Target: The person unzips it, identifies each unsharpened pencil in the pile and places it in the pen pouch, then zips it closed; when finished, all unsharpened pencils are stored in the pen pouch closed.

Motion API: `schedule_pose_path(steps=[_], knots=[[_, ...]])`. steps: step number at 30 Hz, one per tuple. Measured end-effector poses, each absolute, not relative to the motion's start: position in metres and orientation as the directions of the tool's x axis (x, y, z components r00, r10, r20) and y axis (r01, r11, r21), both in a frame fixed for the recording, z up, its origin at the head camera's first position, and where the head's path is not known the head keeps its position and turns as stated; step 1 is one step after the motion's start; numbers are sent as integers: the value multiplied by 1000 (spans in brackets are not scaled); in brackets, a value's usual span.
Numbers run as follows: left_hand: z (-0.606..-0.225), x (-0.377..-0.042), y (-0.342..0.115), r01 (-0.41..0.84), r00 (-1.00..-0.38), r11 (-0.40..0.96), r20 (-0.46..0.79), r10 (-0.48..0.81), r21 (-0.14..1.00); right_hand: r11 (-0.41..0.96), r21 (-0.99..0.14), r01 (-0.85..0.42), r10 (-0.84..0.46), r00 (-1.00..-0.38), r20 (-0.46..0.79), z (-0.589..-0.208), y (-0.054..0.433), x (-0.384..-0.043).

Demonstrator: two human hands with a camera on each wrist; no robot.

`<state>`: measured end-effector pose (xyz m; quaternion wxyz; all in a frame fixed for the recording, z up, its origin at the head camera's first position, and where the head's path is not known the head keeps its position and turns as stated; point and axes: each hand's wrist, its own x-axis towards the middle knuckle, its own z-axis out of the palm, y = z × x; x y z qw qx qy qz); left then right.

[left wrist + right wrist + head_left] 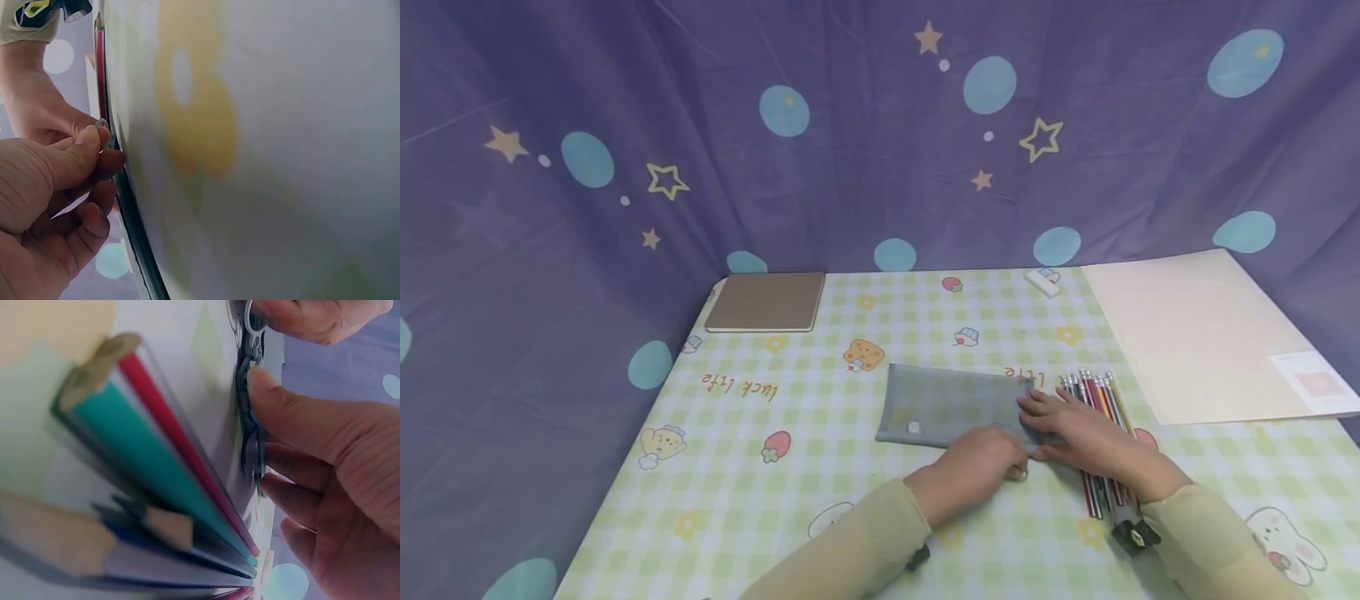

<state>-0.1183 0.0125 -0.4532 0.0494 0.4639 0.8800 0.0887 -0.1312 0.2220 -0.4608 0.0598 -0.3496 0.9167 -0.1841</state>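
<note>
A grey translucent zip pouch (pixel 955 404) lies flat on the table. At its near right side my left hand (pixel 973 467) pinches a small metal zipper pull (pixel 253 322) between thumb and forefinger. My right hand (pixel 1086 433) holds the pouch's right end, thumb on one side and fingers on the other, as the right wrist view shows. Beneath the right wrist lies a bunch of pencils (pixel 1107 400), partly covered by the hand; their sharpened tips (pixel 75 387) show close up in the right wrist view. Whether the zipper is open cannot be told.
At the back left lies a brown notebook (pixel 766 302). A white eraser (pixel 1042 283) sits near the back edge. A large cream-coloured sheet or folder (pixel 1202 342) with a white label covers the right side. A purple curtain (pixel 865 200) hangs behind the checked tablecloth (pixel 730 467).
</note>
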Motion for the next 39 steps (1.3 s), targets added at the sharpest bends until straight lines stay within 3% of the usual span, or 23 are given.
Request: schedule_pose_path(steps=[21, 32, 39], knots=[[-454, -115, 2, 764, -622, 595, 45, 781, 250, 753, -251, -608, -626, -779, 9, -455, 210, -127], [-453, -116, -8, 731, -651, 599, 70, 756, 327, 719, -177, -672, -668, -739, 90, -461, 209, -127], [-450, -117, -22, 676, -683, 635, -5, 730, 374, 701, -150, -697, -679, -717, 154, -463, 211, -126]])
